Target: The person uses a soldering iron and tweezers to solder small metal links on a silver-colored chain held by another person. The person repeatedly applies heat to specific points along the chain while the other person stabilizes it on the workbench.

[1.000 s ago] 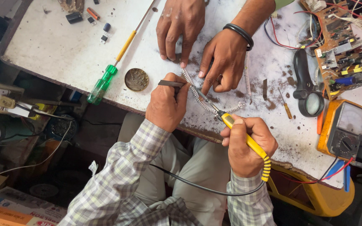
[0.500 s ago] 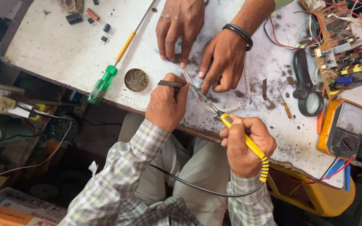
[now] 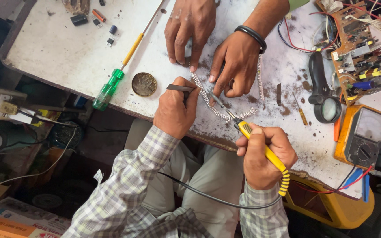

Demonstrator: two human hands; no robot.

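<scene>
1. Scuffed and stained, the white table [image 3: 67, 48] carries a curved strip of small white parts [image 3: 219, 112] near its front edge.
2. Right hand [image 3: 265, 156] has a closed grip on a yellow soldering iron [image 3: 261, 147], its tip on the strip.
3. Left hand [image 3: 175, 110] pinches dark tweezers [image 3: 179, 88] beside the strip.
4. Another person's two hands [image 3: 217, 48] press the strip from the far side.
5. Farther out lie a green screwdriver [image 3: 111, 86], a round tin [image 3: 144, 83], a magnifier [image 3: 325, 103] and an orange meter [image 3: 362, 134].

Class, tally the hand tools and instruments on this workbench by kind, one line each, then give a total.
Soldering iron: 1
Tweezers: 1
Screwdrivers: 2
Magnifying glass: 1
Multimeter: 1
Total: 6
</scene>
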